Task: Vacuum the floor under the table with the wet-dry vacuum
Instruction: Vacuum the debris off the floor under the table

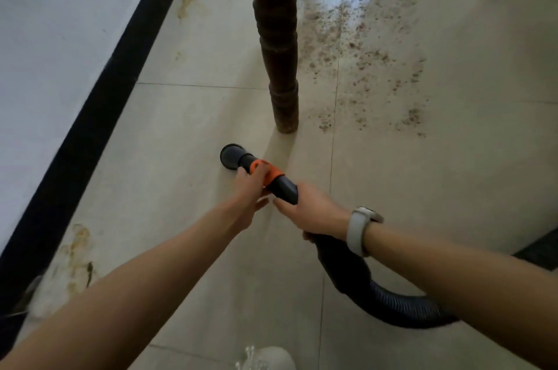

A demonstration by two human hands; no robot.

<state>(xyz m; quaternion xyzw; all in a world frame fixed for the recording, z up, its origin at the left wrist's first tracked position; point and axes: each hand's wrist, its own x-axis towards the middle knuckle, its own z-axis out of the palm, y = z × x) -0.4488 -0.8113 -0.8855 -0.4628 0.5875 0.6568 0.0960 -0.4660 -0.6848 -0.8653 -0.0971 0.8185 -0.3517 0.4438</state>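
One table leg (279, 67) stands between nozzle (232, 155) and debris (362, 46)

Pale tile floor (211, 116) w/ brown debris (362, 46) scattered right of table leg (279, 52).

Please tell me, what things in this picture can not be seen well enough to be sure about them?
Head view only:
- Vacuum body: outside the frame; the hose leaves toward the lower right, behind the right forearm.
- Nozzle mouth: it faces away, so contact with the floor is unclear.
- Hose section under the right hand: covered by the hand.
- Orange collar: partly covered by the left hand.
- Table top: cut off by the upper edge; only the table leg shows.
- Debris: too small to identify.
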